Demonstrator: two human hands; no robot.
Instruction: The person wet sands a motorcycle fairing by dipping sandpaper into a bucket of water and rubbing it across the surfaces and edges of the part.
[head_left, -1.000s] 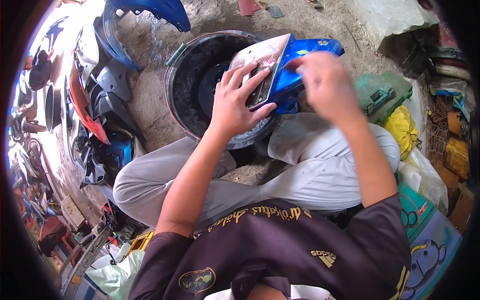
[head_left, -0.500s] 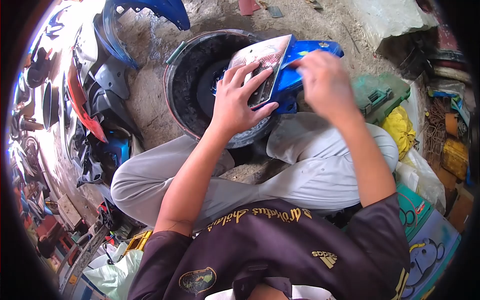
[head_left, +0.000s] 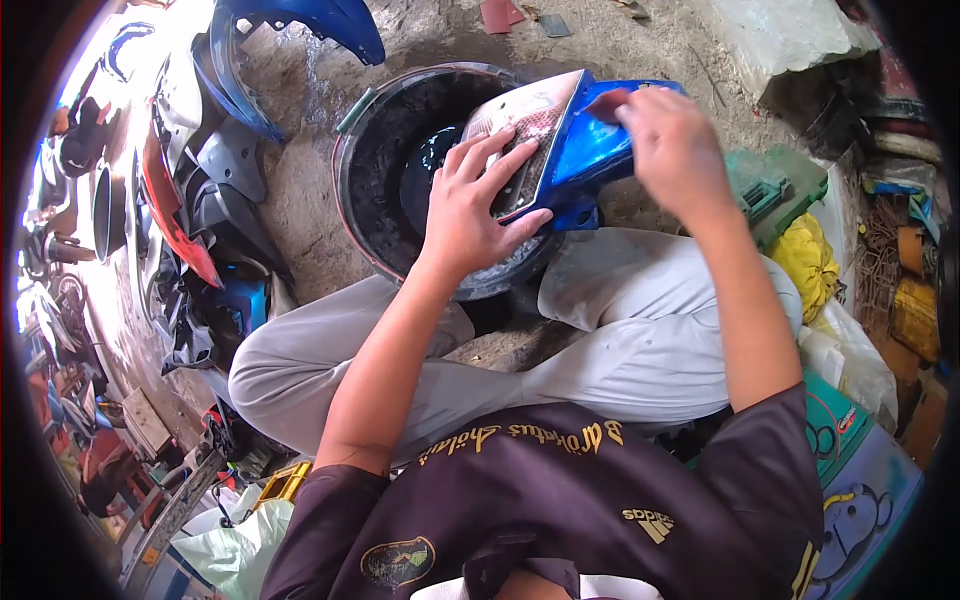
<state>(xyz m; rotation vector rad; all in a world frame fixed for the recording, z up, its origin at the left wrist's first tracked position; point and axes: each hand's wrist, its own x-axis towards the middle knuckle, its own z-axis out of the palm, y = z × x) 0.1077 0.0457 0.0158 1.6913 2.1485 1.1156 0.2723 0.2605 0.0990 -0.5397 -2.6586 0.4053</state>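
A blue motorcycle fairing panel [head_left: 578,160] with a white-and-red patterned section rests across the rim of a black bucket [head_left: 352,205]. My left hand [head_left: 465,205] holds the panel down, its fingers spread over the patterned section and its thumb along the near edge. At the panel's blue right end is my right hand [head_left: 677,150], its fingers bent and pressed together. A reddish-brown piece of sandpaper [head_left: 606,104] sticks out from under those fingers, against the blue surface. Dark water [head_left: 425,170] glints inside the bucket.
Several motorcycle body panels, among them a red one [head_left: 165,205], lie along the left. Another blue panel [head_left: 300,20] sits beyond the bucket. Red and grey sheet scraps [head_left: 498,14] lie on the concrete. At right are a green case [head_left: 780,190] and a yellow bag [head_left: 808,262].
My right hand has shifted slightly right along the blue surface, and the reddish-brown sandpaper shows more plainly under its fingers. My left hand keeps its place on the panel.
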